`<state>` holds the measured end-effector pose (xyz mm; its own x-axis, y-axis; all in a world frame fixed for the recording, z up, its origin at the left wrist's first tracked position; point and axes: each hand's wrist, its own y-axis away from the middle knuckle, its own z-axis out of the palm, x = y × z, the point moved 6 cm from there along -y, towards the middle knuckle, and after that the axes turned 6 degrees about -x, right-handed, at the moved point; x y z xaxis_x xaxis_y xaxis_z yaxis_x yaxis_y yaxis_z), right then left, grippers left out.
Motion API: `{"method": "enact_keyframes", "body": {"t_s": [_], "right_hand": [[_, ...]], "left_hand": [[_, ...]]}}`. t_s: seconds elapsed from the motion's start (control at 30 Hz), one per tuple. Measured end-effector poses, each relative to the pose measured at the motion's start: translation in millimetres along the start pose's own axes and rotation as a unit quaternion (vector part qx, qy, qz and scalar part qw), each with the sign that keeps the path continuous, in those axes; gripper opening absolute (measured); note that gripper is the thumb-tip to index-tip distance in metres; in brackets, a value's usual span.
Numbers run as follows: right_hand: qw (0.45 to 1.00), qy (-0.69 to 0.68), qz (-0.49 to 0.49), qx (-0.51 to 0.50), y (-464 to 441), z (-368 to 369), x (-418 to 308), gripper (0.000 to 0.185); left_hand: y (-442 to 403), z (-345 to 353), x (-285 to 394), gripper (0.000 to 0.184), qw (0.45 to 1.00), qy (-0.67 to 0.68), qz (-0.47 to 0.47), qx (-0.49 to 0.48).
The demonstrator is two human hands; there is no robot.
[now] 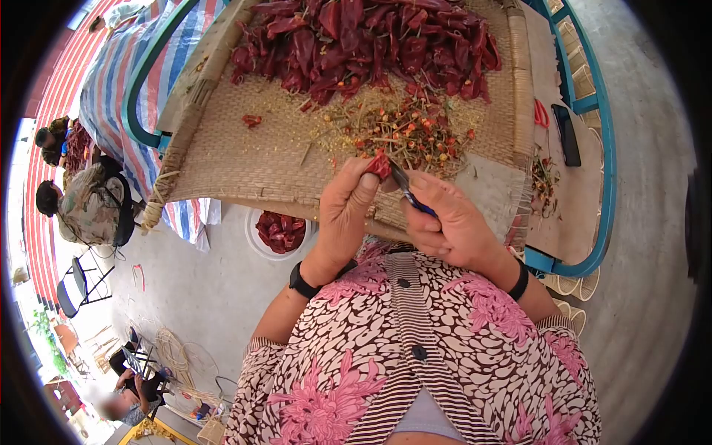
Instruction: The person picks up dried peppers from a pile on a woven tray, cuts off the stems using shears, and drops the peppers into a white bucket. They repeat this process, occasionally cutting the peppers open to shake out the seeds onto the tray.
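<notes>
Above the near edge of a woven tray, my left hand pinches a red dried chili between thumb and fingers. My right hand is closed round dark-handled scissors, whose metal end meets the chili. Just beyond my hands lies a scatter of cut stems and chili tops with loose seeds. A large heap of dark red chilies covers the far part of the tray. One small red piece lies apart on the left.
A white bowl of chilies stands on the floor below the tray's left side. At the right, a phone and red-handled scissors lie beside the tray, within a teal metal frame. Several people sit at the left, near folding chairs.
</notes>
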<state>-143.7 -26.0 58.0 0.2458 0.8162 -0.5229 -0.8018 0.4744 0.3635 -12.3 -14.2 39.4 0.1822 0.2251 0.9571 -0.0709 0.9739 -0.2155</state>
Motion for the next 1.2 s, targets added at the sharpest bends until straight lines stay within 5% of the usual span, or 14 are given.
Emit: {"method": "enact_keyframes", "body": {"t_s": [0.17, 0.33, 0.43, 0.57, 0.67, 0.87, 1.03, 1.1, 1.2], "right_hand": [[0.992, -0.086, 0.008, -0.088, 0.0, 6.0, 4.7, 0.03], [0.969, 0.218, -0.11, 0.027, 3.3, -2.0, -14.4, 0.034], [0.88, 0.405, -0.239, 0.065, 4.4, -2.9, -20.0, 0.034], [0.665, 0.633, -0.365, 0.154, 10.2, 8.3, -31.4, 0.032], [0.588, 0.696, -0.361, 0.197, 10.7, 13.2, -32.8, 0.031], [0.539, 0.699, -0.42, 0.209, 6.0, 14.2, -35.1, 0.027], [0.862, 0.416, -0.261, 0.124, -6.1, -1.2, -26.5, 0.03], [0.922, 0.314, -0.203, 0.103, -7.6, -2.7, -20.3, 0.032], [0.924, 0.311, -0.192, 0.109, -4.8, -2.3, -20.5, 0.033]], "left_hand": [[1.3, 1.0, -9.9, 0.029, 0.995, 0.088, -0.023, -0.035], [-0.7, 3.1, 21.7, 0.024, 0.999, 0.037, -0.004, 0.0], [4.3, -6.5, 18.0, 0.02, 0.998, -0.052, -0.018, -0.037], [8.7, -4.0, 18.2, 0.018, 0.997, -0.045, -0.058, 0.027], [11.3, -3.7, 14.9, 0.021, 0.995, -0.015, -0.089, 0.037], [10.6, -2.1, 4.8, 0.025, 0.981, 0.125, -0.145, 0.025], [4.6, -2.5, -3.3, 0.026, 0.986, 0.136, -0.097, 0.018], [3.4, -2.9, -2.4, 0.026, 0.987, 0.13, -0.097, 0.013], [1.3, 0.1, -1.3, 0.026, 0.978, 0.173, -0.119, -0.005]]}}
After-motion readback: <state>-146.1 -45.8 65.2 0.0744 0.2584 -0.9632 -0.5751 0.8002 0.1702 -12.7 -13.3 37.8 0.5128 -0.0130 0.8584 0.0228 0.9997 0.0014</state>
